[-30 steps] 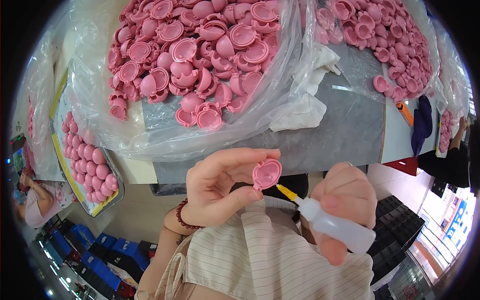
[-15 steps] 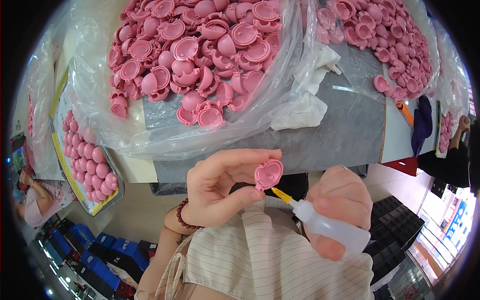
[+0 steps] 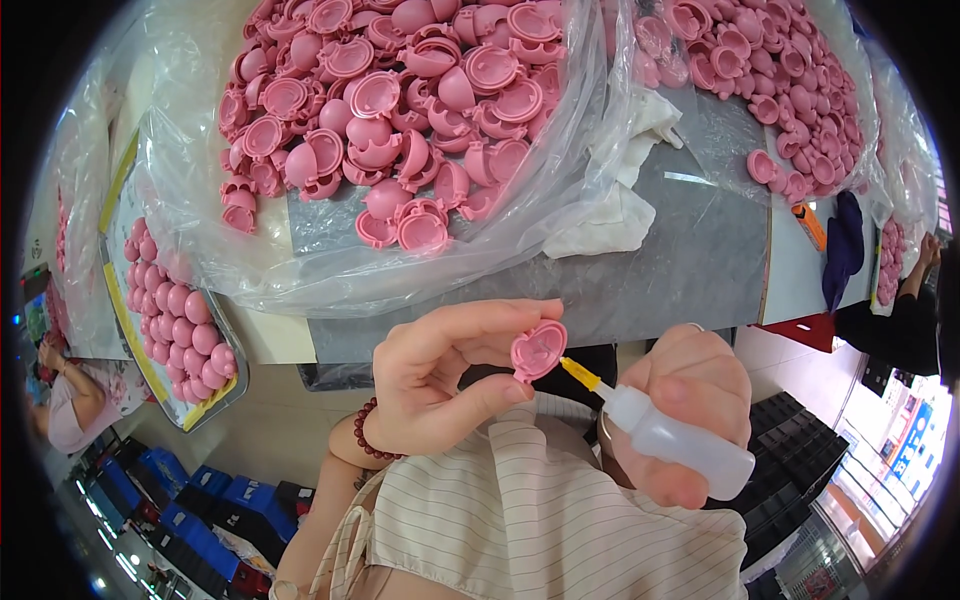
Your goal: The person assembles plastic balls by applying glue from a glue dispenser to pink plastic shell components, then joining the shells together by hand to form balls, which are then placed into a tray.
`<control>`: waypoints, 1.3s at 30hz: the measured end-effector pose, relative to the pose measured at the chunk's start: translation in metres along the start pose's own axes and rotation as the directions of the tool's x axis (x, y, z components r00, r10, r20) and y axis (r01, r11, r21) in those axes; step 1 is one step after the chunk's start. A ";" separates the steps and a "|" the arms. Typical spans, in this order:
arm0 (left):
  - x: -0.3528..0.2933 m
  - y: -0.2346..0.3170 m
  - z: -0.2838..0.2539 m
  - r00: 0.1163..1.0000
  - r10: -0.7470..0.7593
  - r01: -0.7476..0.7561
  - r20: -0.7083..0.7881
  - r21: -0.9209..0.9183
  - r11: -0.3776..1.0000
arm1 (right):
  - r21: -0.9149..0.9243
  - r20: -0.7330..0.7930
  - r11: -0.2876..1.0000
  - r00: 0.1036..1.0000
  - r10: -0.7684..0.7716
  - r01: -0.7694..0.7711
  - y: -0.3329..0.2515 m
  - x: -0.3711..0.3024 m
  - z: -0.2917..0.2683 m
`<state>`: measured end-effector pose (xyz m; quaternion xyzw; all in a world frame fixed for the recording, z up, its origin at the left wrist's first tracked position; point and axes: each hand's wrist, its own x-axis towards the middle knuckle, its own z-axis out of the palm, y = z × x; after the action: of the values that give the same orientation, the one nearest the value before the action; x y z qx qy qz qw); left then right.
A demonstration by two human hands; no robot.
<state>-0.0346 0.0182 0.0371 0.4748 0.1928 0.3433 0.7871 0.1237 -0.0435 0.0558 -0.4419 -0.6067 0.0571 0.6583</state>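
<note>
Between the thumb and fingers of my left hand point(image 3: 440, 365) is a small pink plastic half-shell point(image 3: 538, 351), its hollow side turned to the right and up toward me. My right hand point(image 3: 690, 400) is wrapped round a translucent white squeeze bottle point(image 3: 690, 452) lying on a slant. The bottle's yellow nozzle point(image 3: 581, 374) points up and left, its tip close to the lower right rim of the shell. Whether tip and rim touch, I cannot tell. Both hands are held in front of the table's near edge.
A heap of pink half-shells point(image 3: 375, 95) lies on clear plastic sheeting point(image 3: 420, 285) on the grey table point(image 3: 690, 255). Another heap point(image 3: 790, 90) is at the far right, near a white cloth point(image 3: 610, 222) and an orange cutter point(image 3: 810, 228). Rounded pink pieces fill a tray point(image 3: 190, 422). Other people sit at both sides.
My right hand has shifted slightly right and up with the bottle. The nozzle tip has moved from below the shell to its right side. My left hand has barely moved.
</note>
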 end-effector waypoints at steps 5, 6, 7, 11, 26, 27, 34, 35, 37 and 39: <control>0.001 -0.004 -0.002 0.993 0.110 -0.112 0.033 0.071 0.991 | -0.011 0.020 0.999 0.999 0.034 -0.034 0.001 -0.002 0.002; 0.001 -0.003 -0.002 0.993 0.120 -0.121 0.013 0.116 0.986 | -0.004 0.024 1.000 0.999 0.030 -0.030 0.001 -0.001 0.002; 0.001 -0.002 -0.001 0.993 0.120 -0.120 0.012 0.118 0.986 | 0.003 0.028 1.000 0.999 0.026 -0.026 0.001 -0.001 0.002; 0.002 0.001 0.002 0.981 0.189 -0.168 -0.036 0.320 0.932 | 0.054 0.040 0.987 0.988 0.152 -0.154 -0.006 0.000 -0.003; 0.006 0.000 0.003 0.947 0.321 -0.272 -0.035 0.450 0.851 | 0.229 -0.412 0.973 0.907 0.092 0.005 0.019 -0.014 -0.034; 0.005 -0.001 0.000 0.945 0.326 -0.282 -0.029 0.437 0.854 | 0.098 -0.537 0.987 0.829 0.158 -0.125 0.020 -0.013 -0.040; 0.005 -0.009 -0.011 0.983 0.161 -0.109 0.083 -0.439 0.892 | -0.477 -0.601 0.598 0.736 0.313 -0.644 0.055 -0.003 -0.144; 0.006 -0.011 -0.014 0.980 0.155 -0.068 0.125 -0.523 0.850 | -0.479 -0.597 0.601 0.739 0.312 -0.640 0.058 -0.006 -0.154; 0.007 -0.015 -0.017 0.974 0.157 -0.027 0.165 -0.601 0.799 | -0.458 -0.599 0.576 0.714 0.364 -0.677 0.060 -0.004 -0.156; 0.007 -0.016 -0.018 0.973 0.110 0.072 0.201 -0.724 0.686 | -0.595 -0.608 0.556 0.778 0.160 -0.580 0.062 -0.001 -0.150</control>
<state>-0.0361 0.0294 0.0147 0.1619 -0.0558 0.3428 0.9237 0.2795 -0.0837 0.0337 -0.7953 -0.2744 -0.1720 0.5125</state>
